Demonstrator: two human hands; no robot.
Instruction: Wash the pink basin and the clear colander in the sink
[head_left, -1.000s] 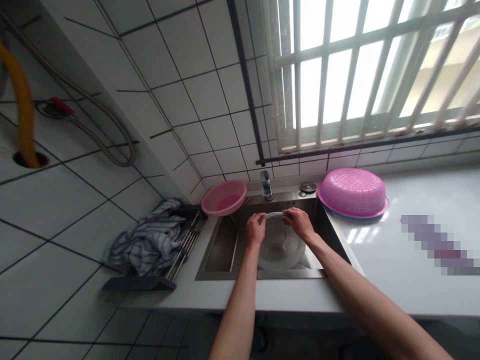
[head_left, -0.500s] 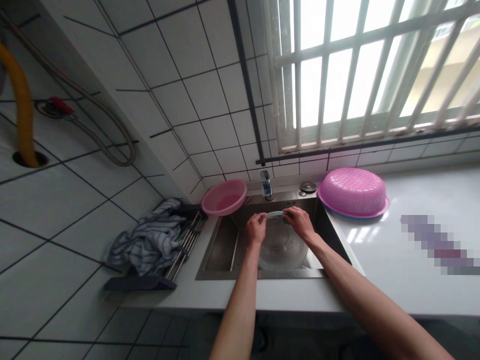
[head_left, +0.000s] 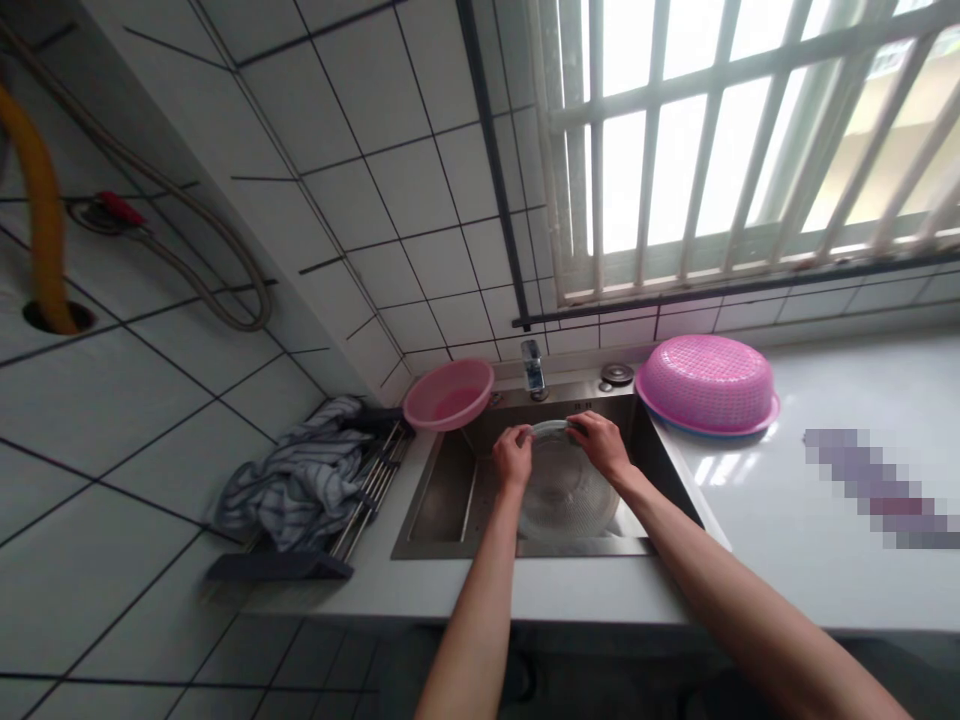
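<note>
Both my hands reach into a steel sink [head_left: 442,500]. They hold a clear, ribbed bowl [head_left: 562,490] by its far rim, tilted toward me over the basin. My left hand [head_left: 512,456] grips the rim on the left, fingers curled. On the right side of that rim my right hand [head_left: 600,445] is closed round it. A short faucet [head_left: 532,368] stands just behind the bowl.
A pink basin [head_left: 448,393] sits at the sink's back left corner. An upturned pink colander [head_left: 706,384] lies on the white counter [head_left: 810,560] to the right. A striped cloth [head_left: 300,485] is heaped on a drying rack [head_left: 367,495] to the left. Tiled wall and barred window stand behind.
The bowl and both hands have barely shifted; the view has moved very slightly.
</note>
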